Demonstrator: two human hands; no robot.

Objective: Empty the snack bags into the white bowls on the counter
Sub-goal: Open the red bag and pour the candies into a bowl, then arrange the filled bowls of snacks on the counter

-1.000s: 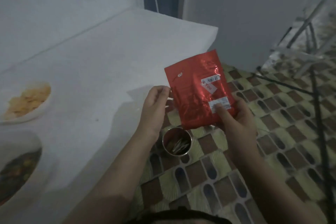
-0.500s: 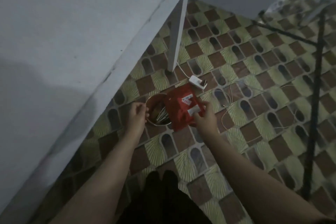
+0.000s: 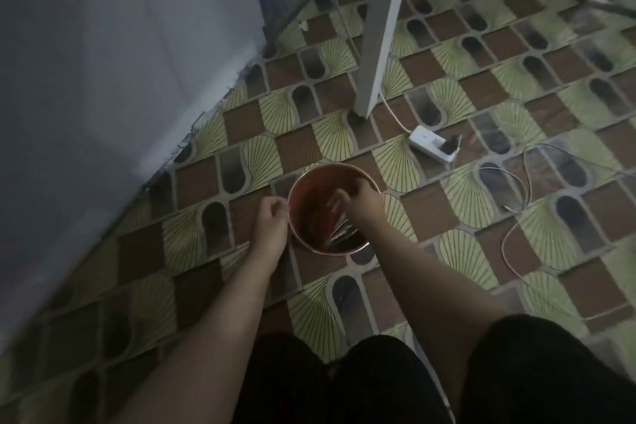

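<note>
A round metal bin (image 3: 358,246) stands on the patterned floor in front of my knees. The red snack bag (image 3: 308,213) lies inside it, against the left wall, beside some silvery wrappers (image 3: 340,234). My right hand (image 3: 364,198) reaches down into the bin with its fingers on the bag. My left hand (image 3: 272,222) rests at the bin's left rim, fingers curled against it. The white bowls are out of view.
The pale counter side (image 3: 103,79) fills the left. A white table leg (image 3: 378,27) stands behind the bin. A white power strip (image 3: 432,146) with a plug and loose cables (image 3: 516,196) lies on the floor to the right.
The view has dropped from the counter to the floor. The red bag went from being held up in both hands down into the metal bin; the left hand moved to the bin's rim.
</note>
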